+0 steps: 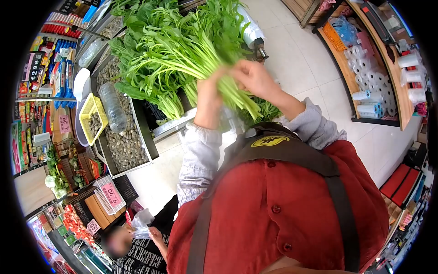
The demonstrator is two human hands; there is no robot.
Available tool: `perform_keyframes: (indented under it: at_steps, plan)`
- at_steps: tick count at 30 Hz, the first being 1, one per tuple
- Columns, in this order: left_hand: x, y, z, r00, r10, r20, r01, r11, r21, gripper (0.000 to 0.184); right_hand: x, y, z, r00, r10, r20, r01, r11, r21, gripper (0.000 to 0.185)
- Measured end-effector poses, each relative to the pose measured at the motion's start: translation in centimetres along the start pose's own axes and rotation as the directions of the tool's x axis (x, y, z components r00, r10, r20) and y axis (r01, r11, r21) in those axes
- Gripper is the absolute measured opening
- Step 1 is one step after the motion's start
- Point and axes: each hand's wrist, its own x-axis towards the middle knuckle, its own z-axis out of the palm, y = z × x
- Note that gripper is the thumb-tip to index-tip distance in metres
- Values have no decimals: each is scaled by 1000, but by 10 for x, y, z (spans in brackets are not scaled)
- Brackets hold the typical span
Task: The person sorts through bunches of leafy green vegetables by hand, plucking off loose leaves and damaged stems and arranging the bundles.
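A bunch of leafy greens (196, 57), with long narrow leaves and pale green stems like water spinach, lies across my two hands. My left hand (209, 102) is closed round the stems from the left side. On the other side, my right hand (256, 80) is closed, its thumb and fingers pinched against the stems; a blurred bit of green shows just above them. The cut stem ends point down toward my apron (273, 141). Beneath and behind the bunch, more greens (171, 106) are heaped on the stall.
Left of the greens stands a metal tray of shellfish (125, 153), holding a yellow basket (92, 109) and a plastic bottle (112, 107). A roll of plastic bags (250, 28) stands behind the greens. Shelves with rolls (372, 77) are at right. Another person (146, 251) holds a plastic bag at lower left.
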Motion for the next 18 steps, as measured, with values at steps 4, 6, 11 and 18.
perform_keyframes:
  at_steps: [4, 6, 11, 18]
  plan:
    - [-1, 0, 6, 1000, 21, -6, -21, 1000, -23, 22, -4, 4, 1, 943, -330, -37, 287, 866, -409, 17]
    - [-4, 2, 10, 999, -4, -43, 3, 999, -39, 22, -4, 5, 0, 907, -410, -95, 360, 873, -329, 18]
    - [-14, 6, 18, 999, 23, 32, -23, 1000, -2, 22, 24, 1, -9, 924, -349, -156, 310, 923, -227, 17]
    - [-9, 0, 6, 998, 55, 33, -58, 995, 82, 27, 31, -6, -6, 952, -307, -11, 284, 891, -354, 15]
